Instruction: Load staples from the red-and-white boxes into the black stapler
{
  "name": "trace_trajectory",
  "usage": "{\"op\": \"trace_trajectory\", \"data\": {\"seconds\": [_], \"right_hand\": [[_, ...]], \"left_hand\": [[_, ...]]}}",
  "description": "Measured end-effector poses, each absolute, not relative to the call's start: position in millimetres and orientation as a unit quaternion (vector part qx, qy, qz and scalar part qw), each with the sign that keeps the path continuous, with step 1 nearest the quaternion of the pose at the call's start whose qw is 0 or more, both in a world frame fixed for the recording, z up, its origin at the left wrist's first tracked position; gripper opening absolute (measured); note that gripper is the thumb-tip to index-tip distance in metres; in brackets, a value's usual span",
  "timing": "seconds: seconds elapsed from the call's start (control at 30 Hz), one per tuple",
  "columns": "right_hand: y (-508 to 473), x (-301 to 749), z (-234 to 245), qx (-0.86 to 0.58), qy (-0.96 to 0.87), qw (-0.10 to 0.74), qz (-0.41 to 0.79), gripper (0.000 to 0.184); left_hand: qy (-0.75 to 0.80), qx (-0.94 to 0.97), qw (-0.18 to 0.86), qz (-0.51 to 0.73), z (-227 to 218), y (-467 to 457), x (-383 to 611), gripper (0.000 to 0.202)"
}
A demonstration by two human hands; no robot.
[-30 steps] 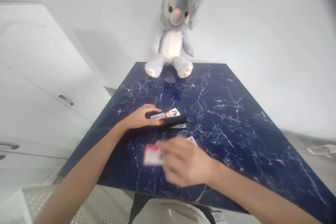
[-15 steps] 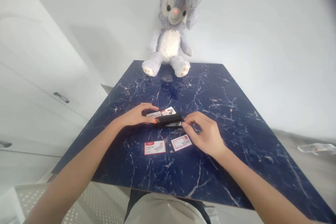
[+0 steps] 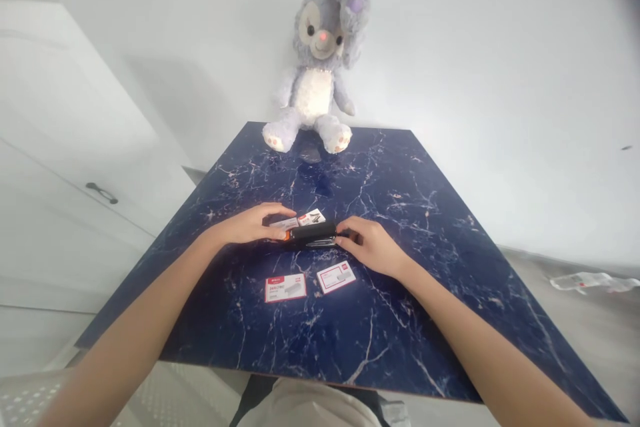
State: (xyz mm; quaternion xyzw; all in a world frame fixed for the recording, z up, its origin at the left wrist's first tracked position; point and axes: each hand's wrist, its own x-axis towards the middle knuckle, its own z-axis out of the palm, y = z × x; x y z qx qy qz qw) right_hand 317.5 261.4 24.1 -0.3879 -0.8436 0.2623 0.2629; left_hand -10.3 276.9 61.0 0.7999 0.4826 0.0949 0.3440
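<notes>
A black stapler [image 3: 311, 235] with an orange rear end lies in the middle of the dark blue marbled table [image 3: 425, 227]. My left hand [image 3: 247, 225] grips its orange left end with curled fingers. My right hand [image 3: 369, 246] pinches its right end. Behind the stapler lies a small white and red staple box [image 3: 306, 219]. Two more small staple boxes lie flat nearer to me, one on the left [image 3: 285, 287], one on the right [image 3: 336, 276].
A grey plush rabbit [image 3: 317, 60] sits at the table's far edge against the white wall. White cabinets with dark handles [image 3: 101, 192] stand to the left. Crumpled clear plastic [image 3: 587, 280] lies on the floor at the right.
My right hand set a small box down on the table, then moved up to the stapler's right end. The left hand stayed on the stapler. The camera shifted slightly.
</notes>
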Motion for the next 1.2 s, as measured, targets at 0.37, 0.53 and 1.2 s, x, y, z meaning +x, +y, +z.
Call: {"op": "trace_trajectory", "data": {"seconds": [0.37,0.53,1.2], "right_hand": [[270,337,35,-0.383,-0.87,0.201,0.237,0.01],[271,369,51,-0.443,-0.855,0.192,0.191,0.011],[207,283,26,-0.234,-0.914,0.304,0.134,0.027]], "left_hand": [[0.498,0.785,0.352,0.103,48,275,-15,0.065],[0.508,0.772,0.366,0.104,49,272,-16,0.066],[0.509,0.782,0.334,0.129,44,272,-17,0.059]]}}
